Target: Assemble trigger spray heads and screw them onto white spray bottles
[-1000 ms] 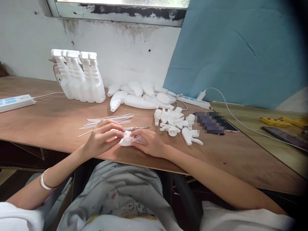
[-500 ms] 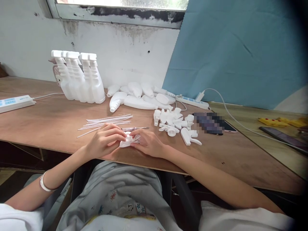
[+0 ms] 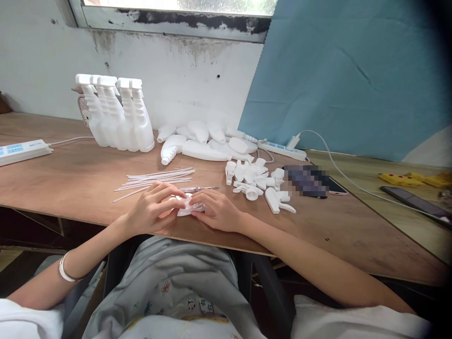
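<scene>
Near the table's front edge, a white spray trigger head (image 3: 185,210) is gripped between both hands, partly covered by fingers. My left hand (image 3: 157,206) closes on it from the left with bent fingers. From the right, my right hand (image 3: 217,211) pinches its other side between thumb and fingers. Just behind the hands lies a slim screwdriver-like tool (image 3: 201,189), its left part hidden. Thin white tubes (image 3: 155,179) lie in a loose bundle behind my left hand. Several more white trigger heads (image 3: 252,174) are heaped to the right.
Several white spray bottles (image 3: 120,117) with heads stand at the back left. Bottles without heads (image 3: 206,149) lie in a pile beside them. Power strips (image 3: 24,151) sit at the left and behind the heap. A phone (image 3: 337,186) lies at the right, with a white cable (image 3: 328,150) nearby.
The trigger head has turned slightly between my hands, and the fingers have shifted a little on it. Everything else on the table stays where it was.
</scene>
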The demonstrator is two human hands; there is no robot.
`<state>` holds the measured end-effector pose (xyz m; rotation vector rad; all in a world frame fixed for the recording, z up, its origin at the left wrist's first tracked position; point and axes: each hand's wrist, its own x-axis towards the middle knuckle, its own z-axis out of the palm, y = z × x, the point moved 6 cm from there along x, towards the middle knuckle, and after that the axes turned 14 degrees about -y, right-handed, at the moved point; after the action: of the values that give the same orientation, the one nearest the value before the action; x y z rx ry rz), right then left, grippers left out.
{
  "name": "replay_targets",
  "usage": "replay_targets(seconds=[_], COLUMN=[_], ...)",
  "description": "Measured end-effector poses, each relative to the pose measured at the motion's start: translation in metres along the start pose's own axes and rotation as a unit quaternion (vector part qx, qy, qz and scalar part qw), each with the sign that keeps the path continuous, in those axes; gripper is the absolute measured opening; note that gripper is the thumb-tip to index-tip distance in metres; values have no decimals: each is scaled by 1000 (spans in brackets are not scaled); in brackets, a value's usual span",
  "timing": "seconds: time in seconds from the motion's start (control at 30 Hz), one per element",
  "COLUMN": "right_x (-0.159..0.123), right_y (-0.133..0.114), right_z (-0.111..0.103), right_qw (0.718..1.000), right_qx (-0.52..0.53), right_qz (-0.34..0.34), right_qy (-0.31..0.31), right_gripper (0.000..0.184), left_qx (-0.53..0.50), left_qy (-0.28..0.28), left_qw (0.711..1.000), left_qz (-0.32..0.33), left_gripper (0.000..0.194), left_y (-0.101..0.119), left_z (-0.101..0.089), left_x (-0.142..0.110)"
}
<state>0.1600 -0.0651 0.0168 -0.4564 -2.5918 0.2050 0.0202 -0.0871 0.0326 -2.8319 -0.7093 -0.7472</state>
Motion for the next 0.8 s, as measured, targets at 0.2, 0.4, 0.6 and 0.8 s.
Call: replay_targets(seconds=[0.2, 0.4, 0.6, 0.8], right_x=[-1, -1, -2, -2], right_y=[-5, -8, -11, -11], right_z=[4, 6, 7, 7], right_qw=[998, 995, 993, 992], right_qx=[-57, -79, -96, -102], right_qz=[-31, -50, -61, -79], right_qy=[-27, -44, -35, -17], right_gripper=[10, 10, 12, 8], left_qx=[-2, -6, -36, -59], left_qy=[-14, -3, 16, 26], left_qw=[1000, 1000, 999, 997], left_qz=[-8, 3, 20, 38], left_gripper=[10, 11, 14, 15], left_y=[2, 2, 4, 4], left_z=[4, 14, 15, 16], left_x=[1, 3, 1, -1])
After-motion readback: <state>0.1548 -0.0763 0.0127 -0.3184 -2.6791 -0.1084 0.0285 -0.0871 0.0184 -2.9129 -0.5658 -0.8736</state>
